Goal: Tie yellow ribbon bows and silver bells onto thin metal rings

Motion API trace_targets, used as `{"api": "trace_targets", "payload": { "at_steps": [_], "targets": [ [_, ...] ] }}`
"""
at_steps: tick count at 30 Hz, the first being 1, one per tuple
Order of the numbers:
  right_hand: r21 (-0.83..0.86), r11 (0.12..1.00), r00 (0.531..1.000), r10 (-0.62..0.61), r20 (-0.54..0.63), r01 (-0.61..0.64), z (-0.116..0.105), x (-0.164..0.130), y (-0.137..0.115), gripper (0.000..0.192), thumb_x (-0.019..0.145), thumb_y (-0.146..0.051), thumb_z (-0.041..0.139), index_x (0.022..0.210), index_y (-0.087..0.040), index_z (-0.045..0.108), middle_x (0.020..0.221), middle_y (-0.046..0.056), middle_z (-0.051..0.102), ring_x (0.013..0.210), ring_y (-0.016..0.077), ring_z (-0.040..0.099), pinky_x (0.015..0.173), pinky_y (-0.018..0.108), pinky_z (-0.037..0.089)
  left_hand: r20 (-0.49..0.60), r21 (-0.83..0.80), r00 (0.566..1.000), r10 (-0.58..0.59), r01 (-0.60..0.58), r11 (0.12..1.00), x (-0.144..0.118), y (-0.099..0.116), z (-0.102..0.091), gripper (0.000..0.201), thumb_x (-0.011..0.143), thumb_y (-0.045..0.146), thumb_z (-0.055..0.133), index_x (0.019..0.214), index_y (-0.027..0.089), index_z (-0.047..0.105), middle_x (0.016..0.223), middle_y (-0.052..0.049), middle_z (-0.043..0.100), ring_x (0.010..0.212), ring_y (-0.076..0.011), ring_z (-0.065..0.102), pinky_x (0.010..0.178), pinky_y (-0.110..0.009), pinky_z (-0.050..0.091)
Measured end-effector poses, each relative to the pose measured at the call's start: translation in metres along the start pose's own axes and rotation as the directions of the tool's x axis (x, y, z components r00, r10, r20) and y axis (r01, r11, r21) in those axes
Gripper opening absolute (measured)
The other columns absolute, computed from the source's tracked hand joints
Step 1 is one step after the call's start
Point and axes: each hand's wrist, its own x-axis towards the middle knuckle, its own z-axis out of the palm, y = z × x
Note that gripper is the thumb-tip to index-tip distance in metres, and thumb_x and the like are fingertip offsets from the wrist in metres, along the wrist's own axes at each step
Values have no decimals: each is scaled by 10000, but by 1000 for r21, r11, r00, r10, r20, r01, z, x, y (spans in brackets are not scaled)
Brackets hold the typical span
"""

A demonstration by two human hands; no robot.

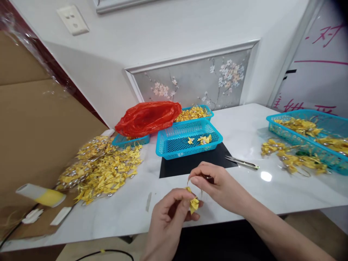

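My left hand pinches a small yellow folded paper piece at the table's near edge. My right hand is just above and to the right of it, fingertips pinched on a thin thread or wire that runs down to the paper piece. A large heap of similar yellow pieces lies to the left on the white table. In front of my hands stands a blue basket with a few yellow pieces in it, resting on a black mat.
Small snips lie right of the mat. A red plastic bag covers another blue basket behind. A further basket of yellow pieces stands at the back. A big blue basket with strung yellow pieces is at right. Cardboard leans at left.
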Motion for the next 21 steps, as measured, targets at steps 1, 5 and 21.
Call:
{"api": "trace_targets", "payload": {
  "at_steps": [1, 5, 21],
  "targets": [
    [25, 1000, 999, 17, 27, -18, 0, -2, 2, 228, 945, -309, 511, 854, -180, 675, 818, 5, 561, 708, 123, 522, 624, 242, 393, -13, 24, 1000, 16, -16, 1000, 1, -1, -2, 154, 829, 357, 712, 771, 224, 762, 788, -14, 724, 764, -186, 716, 590, -205, 610],
    [98, 989, 973, 91, 214, -114, -3, -17, 10, 247, 936, -334, 517, 865, -172, 690, 782, 0, 569, 680, 121, 500, 607, 240, 383, -81, 124, 991, 103, -92, 988, 4, -8, -12, 163, 854, 342, 677, 900, 247, 801, 872, -25, 744, 737, -175, 696, 623, -235, 631],
    [252, 949, 980, 198, -18, -188, 5, -35, 10, 376, 959, -493, 472, 729, -198, 514, 617, -65, 294, 545, 106, 236, 492, 255, 202, -81, 325, 950, 302, -262, 909, -1, -18, -22, 129, 884, 176, 582, 892, 254, 683, 924, -6, 683, 749, -157, 639, 623, -222, 557]
  ]
}}
